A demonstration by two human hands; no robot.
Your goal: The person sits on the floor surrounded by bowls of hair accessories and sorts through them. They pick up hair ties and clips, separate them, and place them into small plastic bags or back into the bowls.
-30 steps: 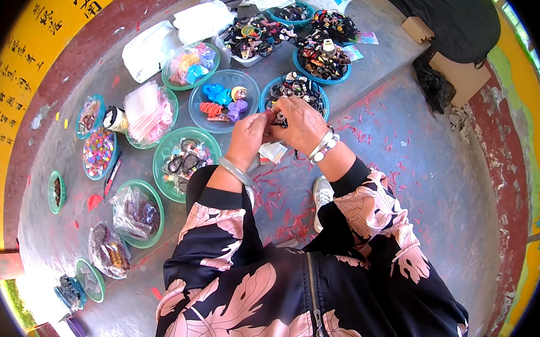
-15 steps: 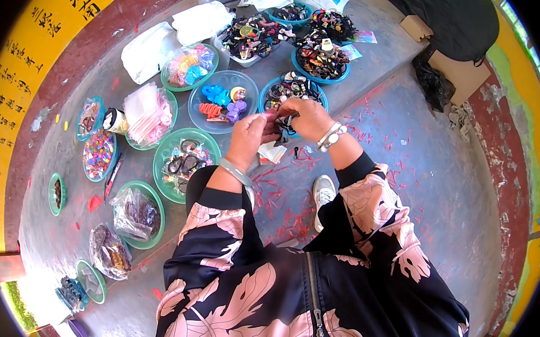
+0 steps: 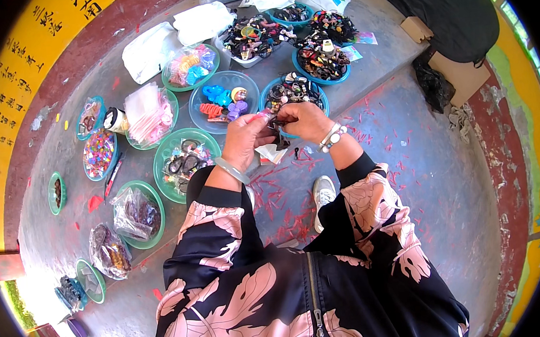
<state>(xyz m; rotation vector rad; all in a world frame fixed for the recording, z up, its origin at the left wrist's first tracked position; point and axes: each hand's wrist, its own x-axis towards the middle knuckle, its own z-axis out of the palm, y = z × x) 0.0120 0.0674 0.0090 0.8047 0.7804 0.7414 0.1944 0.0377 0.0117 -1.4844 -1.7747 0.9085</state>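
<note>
Along the left, the small green bowl of bright beads [image 3: 99,154] and the green bowl of dark hair ties [image 3: 185,163] lie as they did a second ago; nothing on the concrete ledge [image 3: 66,201] has shifted. The change is at the centre: the left hand [image 3: 247,139] and the right hand [image 3: 303,120] have drawn a little closer to the body and now meet over the near rim of the blue bowl of dark hair clips [image 3: 291,93]. Both hands are pinched shut on one small dark hair clip [image 3: 274,119], fingertips together, with a pale bit showing between them. That suggests the piece is being worked rather than picked or set down.
</note>
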